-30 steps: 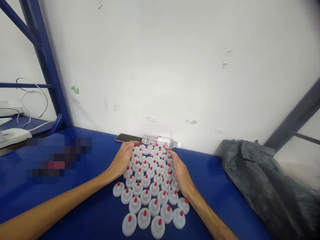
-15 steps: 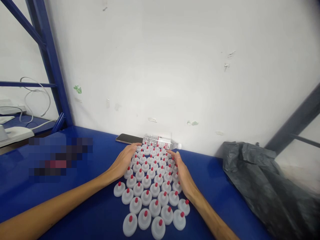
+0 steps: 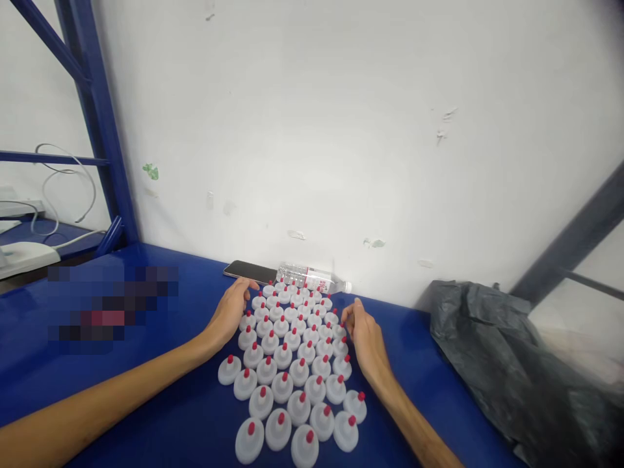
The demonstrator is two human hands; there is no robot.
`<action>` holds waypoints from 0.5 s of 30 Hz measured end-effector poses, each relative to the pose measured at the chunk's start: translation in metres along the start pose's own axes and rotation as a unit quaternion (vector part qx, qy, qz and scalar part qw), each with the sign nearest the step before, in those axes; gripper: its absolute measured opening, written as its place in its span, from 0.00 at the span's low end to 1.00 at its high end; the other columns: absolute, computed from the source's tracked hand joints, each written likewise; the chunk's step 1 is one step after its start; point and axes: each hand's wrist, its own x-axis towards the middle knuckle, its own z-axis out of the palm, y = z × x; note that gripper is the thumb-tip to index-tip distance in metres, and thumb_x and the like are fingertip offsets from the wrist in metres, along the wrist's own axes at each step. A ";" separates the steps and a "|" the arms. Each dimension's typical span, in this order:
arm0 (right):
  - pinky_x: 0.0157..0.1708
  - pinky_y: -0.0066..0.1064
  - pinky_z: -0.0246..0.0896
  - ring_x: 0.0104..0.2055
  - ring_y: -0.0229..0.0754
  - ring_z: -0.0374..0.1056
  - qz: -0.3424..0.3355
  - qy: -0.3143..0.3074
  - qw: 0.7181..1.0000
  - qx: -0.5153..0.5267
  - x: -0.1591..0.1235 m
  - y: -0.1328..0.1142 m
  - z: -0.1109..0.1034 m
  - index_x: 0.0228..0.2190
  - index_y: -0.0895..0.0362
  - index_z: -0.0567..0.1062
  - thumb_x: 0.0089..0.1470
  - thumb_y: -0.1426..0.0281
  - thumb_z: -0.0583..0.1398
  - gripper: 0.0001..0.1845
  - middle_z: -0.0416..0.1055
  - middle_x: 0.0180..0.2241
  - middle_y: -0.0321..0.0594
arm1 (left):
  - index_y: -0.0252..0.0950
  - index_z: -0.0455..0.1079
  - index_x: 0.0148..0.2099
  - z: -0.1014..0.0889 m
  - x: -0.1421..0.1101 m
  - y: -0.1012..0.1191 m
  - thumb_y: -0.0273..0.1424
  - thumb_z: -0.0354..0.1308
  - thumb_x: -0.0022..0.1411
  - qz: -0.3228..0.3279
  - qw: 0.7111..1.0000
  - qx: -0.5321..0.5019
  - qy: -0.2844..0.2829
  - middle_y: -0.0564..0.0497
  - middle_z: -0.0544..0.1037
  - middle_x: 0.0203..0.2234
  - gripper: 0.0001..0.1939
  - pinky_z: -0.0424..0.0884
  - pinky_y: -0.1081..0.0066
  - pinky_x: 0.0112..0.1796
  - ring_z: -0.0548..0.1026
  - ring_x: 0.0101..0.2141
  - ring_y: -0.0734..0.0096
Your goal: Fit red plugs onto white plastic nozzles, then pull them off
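Several white, round caps with red tips (image 3: pixel 283 355) stand upright, packed close on the blue tabletop (image 3: pixel 160 396) in front of me. My left hand (image 3: pixel 231 313) is beside the far left edge of the group, fingers loosely bent and apart, holding nothing. On the right edge is my right hand (image 3: pixel 365 337), also without anything in it; its fingers are slightly curled and near the red tips of the outer caps. Whether its fingertips touch a cap, I cannot tell.
Behind the caps, a clear plastic bottle (image 3: pixel 312 278) lies on its side against the wall, with a dark phone (image 3: pixel 248 271) left of it. A grey plastic bag (image 3: pixel 487 338) is on the right. Cables (image 3: pixel 53 188) and a blue metal frame (image 3: pixel 104 130) are at left.
Both hands have moved outward, away from the sides of the caps, and their fingers have bent more. The caps keep about the same arrangement. The view has shifted slightly.
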 end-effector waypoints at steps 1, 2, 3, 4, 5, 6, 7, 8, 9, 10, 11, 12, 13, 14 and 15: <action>0.24 0.33 0.53 0.21 0.40 0.57 0.007 -0.014 1.000 0.006 0.000 0.001 0.002 0.23 0.52 0.69 0.64 0.46 0.42 0.32 0.60 0.17 0.32 | 0.34 0.70 0.47 0.001 0.000 0.000 0.43 0.53 0.70 0.002 1.000 -0.016 -0.008 0.52 0.75 0.34 0.16 0.73 0.69 0.29 0.73 0.28 0.73; 0.23 0.32 0.53 0.21 0.39 0.56 0.013 -0.028 0.999 0.016 0.000 0.002 0.003 0.24 0.52 0.69 0.64 0.45 0.43 0.32 0.61 0.18 0.32 | 0.34 0.70 0.46 0.002 -0.001 0.000 0.43 0.53 0.70 0.005 0.999 -0.031 -0.017 0.52 0.75 0.33 0.16 0.73 0.70 0.28 0.72 0.27 0.74; 0.22 0.31 0.53 0.20 0.38 0.57 0.016 -0.041 0.999 0.026 0.000 0.003 0.005 0.25 0.52 0.70 0.63 0.44 0.43 0.32 0.62 0.19 0.32 | 0.34 0.70 0.46 0.003 0.000 -0.001 0.43 0.53 0.70 0.008 0.999 -0.045 -0.028 0.53 0.74 0.32 0.16 0.72 0.70 0.28 0.72 0.26 0.74; 0.22 0.31 0.54 0.21 0.38 0.58 0.019 -0.053 0.998 0.037 0.000 0.003 0.006 0.26 0.52 0.70 0.63 0.43 0.43 0.32 0.64 0.20 0.32 | 0.34 0.70 0.45 0.004 0.000 -0.001 0.43 0.53 0.70 0.009 0.998 -0.057 -0.039 0.53 0.75 0.31 0.16 0.73 0.70 0.28 0.72 0.26 0.74; 0.21 0.30 0.55 0.21 0.38 0.59 0.021 -0.062 0.997 0.047 0.000 0.004 0.007 0.27 0.52 0.71 0.62 0.43 0.43 0.32 0.65 0.21 0.33 | 0.33 0.70 0.45 0.004 0.001 -0.002 0.42 0.54 0.70 0.009 0.997 -0.067 -0.048 0.53 0.75 0.31 0.16 0.73 0.70 0.28 0.72 0.26 0.74; 0.21 0.30 0.56 0.22 0.38 0.60 0.023 -0.069 0.996 0.057 0.001 0.004 0.008 0.28 0.52 0.71 0.62 0.42 0.43 0.32 0.67 0.22 0.33 | 0.33 0.70 0.45 0.004 0.003 -0.004 0.42 0.54 0.70 0.008 0.996 -0.075 -0.056 0.53 0.75 0.31 0.16 0.73 0.70 0.29 0.73 0.26 0.74; 0.20 0.29 0.57 0.23 0.39 0.61 0.024 -0.074 0.995 0.064 0.001 0.005 0.008 0.28 0.52 0.72 0.61 0.41 0.43 0.33 0.68 0.23 0.34 | 0.33 0.70 0.45 0.004 0.005 -0.005 0.42 0.54 0.70 0.006 0.995 -0.082 -0.061 0.53 0.75 0.31 0.16 0.73 0.69 0.29 0.73 0.27 0.74; 0.20 0.29 0.57 0.23 0.39 0.62 0.026 -0.076 0.994 0.070 0.001 0.005 0.008 0.29 0.52 0.72 0.61 0.41 0.44 0.33 0.68 0.24 0.35 | 0.33 0.71 0.45 0.003 0.007 -0.006 0.42 0.54 0.70 0.005 0.994 -0.087 -0.065 0.53 0.75 0.32 0.16 0.74 0.69 0.29 0.73 0.27 0.73; 0.20 0.29 0.57 0.24 0.39 0.63 0.027 -0.077 0.994 0.074 0.002 0.005 0.008 0.30 0.52 0.73 0.60 0.40 0.44 0.33 0.69 0.25 0.35 | 0.33 0.71 0.45 0.003 0.008 -0.008 0.42 0.54 0.70 0.004 0.993 -0.092 -0.069 0.52 0.76 0.32 0.16 0.74 0.69 0.30 0.74 0.28 0.73; 0.19 0.29 0.57 0.25 0.40 0.63 0.027 -0.078 0.994 0.078 0.002 0.005 0.008 0.31 0.53 0.73 0.60 0.40 0.44 0.33 0.70 0.25 0.36 | 0.33 0.71 0.45 0.002 0.010 -0.009 0.42 0.55 0.70 0.004 0.993 -0.095 -0.072 0.52 0.76 0.33 0.15 0.74 0.68 0.30 0.74 0.28 0.73; 0.19 0.28 0.57 0.26 0.40 0.64 0.026 -0.079 0.993 0.081 0.003 0.005 0.007 0.31 0.53 0.74 0.60 0.40 0.44 0.34 0.70 0.26 0.37 | 0.33 0.71 0.45 0.001 0.011 -0.010 0.42 0.55 0.70 0.005 0.992 -0.098 -0.075 0.52 0.76 0.33 0.15 0.74 0.68 0.31 0.74 0.29 0.72; 0.19 0.28 0.57 0.26 0.40 0.64 0.024 -0.081 0.993 0.084 0.003 0.005 0.007 0.32 0.53 0.74 0.60 0.39 0.44 0.34 0.71 0.27 0.37 | 0.33 0.71 0.45 0.001 0.012 -0.010 0.42 0.55 0.70 0.006 0.992 -0.100 -0.077 0.52 0.76 0.33 0.15 0.75 0.68 0.31 0.74 0.29 0.72; 0.19 0.27 0.57 0.27 0.40 0.65 0.021 -0.083 0.993 0.087 0.002 0.004 0.007 0.32 0.53 0.74 0.60 0.39 0.44 0.34 0.71 0.28 0.37 | 0.33 0.71 0.45 0.000 0.012 -0.010 0.42 0.55 0.70 0.009 0.992 -0.102 -0.080 0.52 0.76 0.33 0.15 0.75 0.68 0.32 0.75 0.29 0.72; 0.19 0.27 0.56 0.27 0.40 0.65 0.019 -0.085 0.992 0.089 0.002 0.003 0.006 0.32 0.53 0.74 0.60 0.39 0.44 0.34 0.71 0.28 0.37 | 0.33 0.71 0.44 0.000 0.012 -0.010 0.42 0.55 0.70 0.013 0.991 -0.104 -0.082 0.52 0.76 0.33 0.15 0.75 0.67 0.32 0.75 0.29 0.72; 0.19 0.27 0.56 0.27 0.40 0.65 0.016 -0.088 0.992 0.091 0.001 0.002 0.006 0.31 0.53 0.73 0.60 0.39 0.43 0.35 0.72 0.29 0.37 | 0.33 0.71 0.44 0.000 0.012 -0.010 0.42 0.55 0.70 0.017 0.991 -0.105 -0.084 0.52 0.76 0.33 0.16 0.75 0.67 0.32 0.75 0.30 0.71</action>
